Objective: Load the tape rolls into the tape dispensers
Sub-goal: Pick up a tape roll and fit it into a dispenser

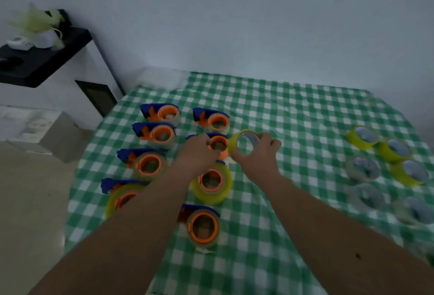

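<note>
**Yellow roll held at empty dispenser, left hand on dispenser body**

Your right hand (254, 153) grips a yellow tape roll (244, 142), thumb beneath its near rim and fingers curled over the far side. The roll is tilted on edge, its open core facing you, just right of the empty dispenser (218, 145) and touching or nearly touching its orange hub; which, the view does not settle.

Your left hand (198, 151) rests on that dispenser's left side, fingers bent down over the blue body. Whether they clamp it or merely press cannot be told; the fingertips are hidden.

Loaded dispensers lie flat on the green checked tablecloth (293, 111): four in a left column, the nearest (122, 195) carrying yellow tape, plus three more in the column with the empty one. Loose rolls (387, 165), some yellow and some clear, sit well apart at the right edge, blurred.
</note>
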